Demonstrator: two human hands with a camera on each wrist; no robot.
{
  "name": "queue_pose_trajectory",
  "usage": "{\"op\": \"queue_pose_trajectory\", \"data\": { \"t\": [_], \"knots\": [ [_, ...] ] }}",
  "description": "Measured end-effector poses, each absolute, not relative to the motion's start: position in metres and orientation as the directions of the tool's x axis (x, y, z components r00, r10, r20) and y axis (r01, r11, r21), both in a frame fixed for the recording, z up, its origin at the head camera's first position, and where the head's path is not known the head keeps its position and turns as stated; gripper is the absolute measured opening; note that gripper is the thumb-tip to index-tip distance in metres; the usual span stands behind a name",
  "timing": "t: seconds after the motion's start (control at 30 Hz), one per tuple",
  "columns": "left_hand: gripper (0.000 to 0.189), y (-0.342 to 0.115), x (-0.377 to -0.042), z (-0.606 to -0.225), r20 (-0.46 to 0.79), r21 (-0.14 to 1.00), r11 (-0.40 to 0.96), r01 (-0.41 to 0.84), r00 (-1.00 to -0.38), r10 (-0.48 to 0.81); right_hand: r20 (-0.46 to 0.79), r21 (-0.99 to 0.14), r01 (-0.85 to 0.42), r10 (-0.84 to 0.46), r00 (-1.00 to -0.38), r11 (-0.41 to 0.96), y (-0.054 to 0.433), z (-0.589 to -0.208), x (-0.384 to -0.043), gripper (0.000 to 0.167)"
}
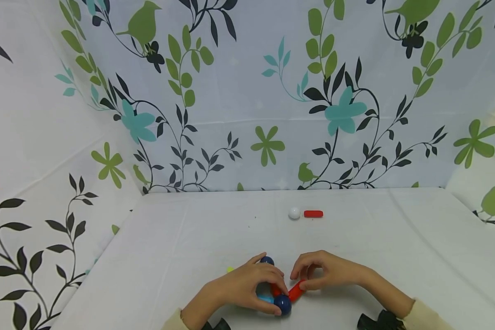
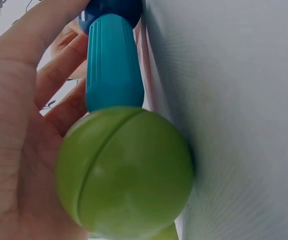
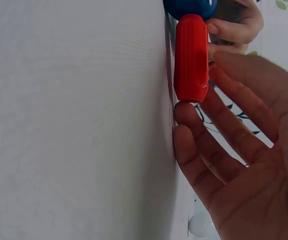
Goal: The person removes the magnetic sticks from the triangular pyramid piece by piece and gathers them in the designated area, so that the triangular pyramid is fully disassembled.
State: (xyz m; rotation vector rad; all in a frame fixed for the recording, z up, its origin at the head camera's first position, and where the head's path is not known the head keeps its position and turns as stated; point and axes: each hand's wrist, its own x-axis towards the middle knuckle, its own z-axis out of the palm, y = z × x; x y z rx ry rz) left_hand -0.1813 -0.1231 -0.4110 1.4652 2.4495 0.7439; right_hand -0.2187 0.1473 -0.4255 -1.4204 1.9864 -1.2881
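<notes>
Thumb and fingers of my left hand point(image 1: 249, 284) grip a dark blue ball point(image 1: 283, 304) low on the white surface. Joined to that ball is a red stick point(image 1: 296, 291), pinched near its outer end by my right hand point(image 1: 330, 271). A light blue stick point(image 2: 115, 65) runs from the dark blue ball to a green ball point(image 2: 126, 172) beside the left palm. Partly covered by the left hand are another red stick point(image 1: 275, 289) and a second dark blue ball point(image 1: 267, 260) beyond the fingers.
Farther back on the white surface point(image 1: 189, 238) lie a white ball point(image 1: 294, 213) and a loose red stick point(image 1: 313, 214). Behind the surface hangs a patterned cloth point(image 1: 247, 91). A bit of yellow-green point(image 1: 230, 269) shows behind the left hand.
</notes>
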Motion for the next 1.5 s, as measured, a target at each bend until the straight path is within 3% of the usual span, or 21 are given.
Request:
{"op": "queue_pose_trajectory", "data": {
  "t": [0.13,0.4,0.73,1.2,1.5],
  "knots": [
    [0.027,-0.123,-0.181,-0.411,0.099,0.505,0.381,0.774,-0.491,0.866,0.179,-0.837,-0.544,-0.908,-0.38,0.063,0.145,-0.425,-0.217,0.023],
    [0.027,-0.123,-0.181,-0.411,0.085,0.522,0.384,0.762,-0.494,0.865,0.169,-0.721,-0.684,-0.929,-0.328,0.11,0.14,-0.426,-0.216,0.023],
    [0.027,-0.123,-0.181,-0.41,0.087,0.52,0.39,0.76,-0.502,0.861,0.137,-0.71,-0.691,-0.936,-0.325,0.136,0.138,-0.424,-0.219,0.022],
    [0.028,-0.122,-0.182,-0.412,0.087,0.515,0.387,0.765,-0.495,0.864,0.117,-0.705,-0.703,-0.964,-0.24,0.09,0.137,-0.42,-0.226,0.021],
    [0.027,-0.125,-0.183,-0.411,0.064,0.529,0.374,0.762,-0.475,0.877,0.073,-0.766,-0.632,-0.96,-0.271,0.12,0.143,-0.422,-0.227,0.026]
  ]
}}
